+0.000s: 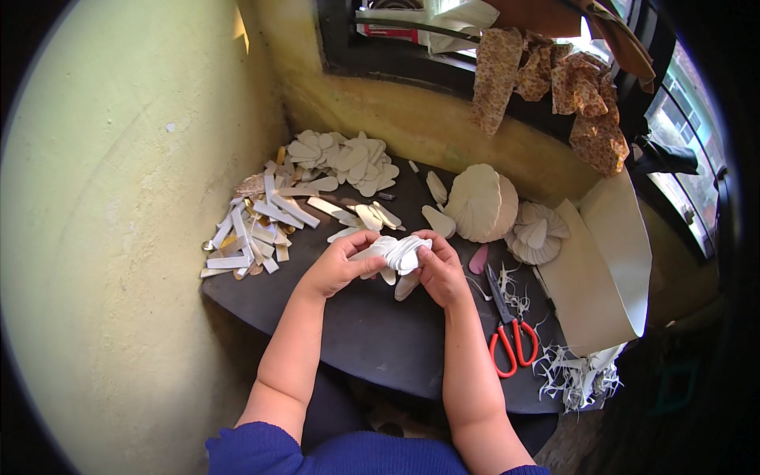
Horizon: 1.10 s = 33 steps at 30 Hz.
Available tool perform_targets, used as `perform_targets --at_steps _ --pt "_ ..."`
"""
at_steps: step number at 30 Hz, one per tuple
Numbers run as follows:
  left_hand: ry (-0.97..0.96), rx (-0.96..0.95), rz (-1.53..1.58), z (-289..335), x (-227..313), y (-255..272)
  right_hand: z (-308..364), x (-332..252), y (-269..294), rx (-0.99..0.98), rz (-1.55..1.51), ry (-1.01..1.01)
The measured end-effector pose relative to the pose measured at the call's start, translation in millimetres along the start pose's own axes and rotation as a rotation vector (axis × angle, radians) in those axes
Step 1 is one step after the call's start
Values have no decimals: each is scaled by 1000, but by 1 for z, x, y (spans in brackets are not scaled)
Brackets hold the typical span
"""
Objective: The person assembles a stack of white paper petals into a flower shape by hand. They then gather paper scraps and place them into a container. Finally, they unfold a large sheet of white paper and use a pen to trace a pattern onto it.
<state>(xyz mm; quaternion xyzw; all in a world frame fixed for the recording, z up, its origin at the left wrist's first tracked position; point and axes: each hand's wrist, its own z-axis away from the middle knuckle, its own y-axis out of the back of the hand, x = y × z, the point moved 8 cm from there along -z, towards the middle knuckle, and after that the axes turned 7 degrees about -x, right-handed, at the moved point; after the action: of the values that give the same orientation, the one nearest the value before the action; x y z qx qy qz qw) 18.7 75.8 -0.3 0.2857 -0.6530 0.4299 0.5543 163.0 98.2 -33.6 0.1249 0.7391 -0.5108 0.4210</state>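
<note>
Between my two hands, over the dark table, is a fanned stack of white petal-shaped cutouts (402, 252). My left hand (339, 264) is closed on the stack's left side, thumb on top. From the right, my right hand (441, 271) pinches the other end between thumb and fingers. A few loose petals (406, 286) show just beneath the stack. Beyond my hands lie more cream cutouts (376, 215). Right of my right hand are a pink petal-shaped piece (478, 260) and scissors with red handles (507, 320), lying with the blades pointing away from me.
White strips (252, 231) pile up at the table's left, with petal cutouts (356, 162) heaped behind. Round fanned petal stacks (476, 204) stand at the back right. A bent cream sheet (590, 277) and thin trimmings (582, 376) occupy the right edge. A wall (127, 214) borders the left.
</note>
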Motion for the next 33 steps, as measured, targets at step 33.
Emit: perform_targets --at_steps 33 --pt "-16 -65 45 1 -2 -14 3 -3 -9 -67 19 -55"
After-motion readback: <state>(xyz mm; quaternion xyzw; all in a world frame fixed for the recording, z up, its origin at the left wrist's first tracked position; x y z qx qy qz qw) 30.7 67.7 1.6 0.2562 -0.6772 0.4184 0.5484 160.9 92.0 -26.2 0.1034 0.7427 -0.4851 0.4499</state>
